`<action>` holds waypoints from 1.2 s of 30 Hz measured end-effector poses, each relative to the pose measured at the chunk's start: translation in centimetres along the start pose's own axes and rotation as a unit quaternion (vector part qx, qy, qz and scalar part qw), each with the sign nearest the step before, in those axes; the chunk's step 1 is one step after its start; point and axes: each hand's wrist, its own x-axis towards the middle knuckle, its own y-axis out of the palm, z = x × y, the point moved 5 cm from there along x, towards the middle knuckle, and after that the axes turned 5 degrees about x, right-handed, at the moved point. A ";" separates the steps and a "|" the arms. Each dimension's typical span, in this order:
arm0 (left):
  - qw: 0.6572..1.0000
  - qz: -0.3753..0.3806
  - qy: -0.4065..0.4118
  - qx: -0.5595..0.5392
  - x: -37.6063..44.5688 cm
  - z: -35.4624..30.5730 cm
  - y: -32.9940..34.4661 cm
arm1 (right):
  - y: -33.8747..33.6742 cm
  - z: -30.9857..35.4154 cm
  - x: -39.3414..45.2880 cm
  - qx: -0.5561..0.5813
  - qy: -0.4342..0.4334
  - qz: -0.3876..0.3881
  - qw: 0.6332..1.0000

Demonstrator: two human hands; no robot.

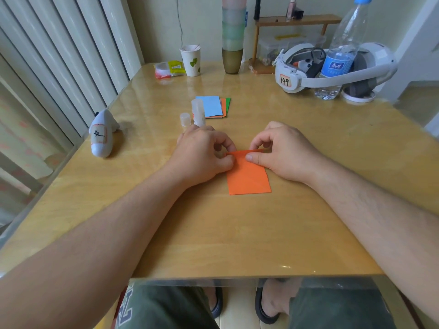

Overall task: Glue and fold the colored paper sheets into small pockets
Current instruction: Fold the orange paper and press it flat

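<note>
An orange paper sheet [248, 176], folded into a narrow rectangle, lies flat on the wooden table [213, 233]. My left hand [204, 153] pinches its far left corner between thumb and fingers. My right hand [282, 150] pinches the far right corner, thumb on top. Both hands hide the sheet's far edge. An uncapped glue stick [198, 112] stands just behind my left hand, its cap [185, 119] beside it. A small stack of paper sheets [212, 106], blue on top with orange and green below, lies behind the glue stick.
A white shark-shaped toy [103, 134] lies at the table's left edge. At the back stand a paper cup [191, 60], a snack packet [168, 70], stacked cups [233, 36], a white headset [308, 67], a water bottle [342, 51] and a wooden rack [292, 22].
</note>
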 end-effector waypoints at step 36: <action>0.997 -0.058 0.008 0.058 0.6 -1.0 0.3 | 0.6 0.5 0.5 -0.030 0.022 -0.009 0.999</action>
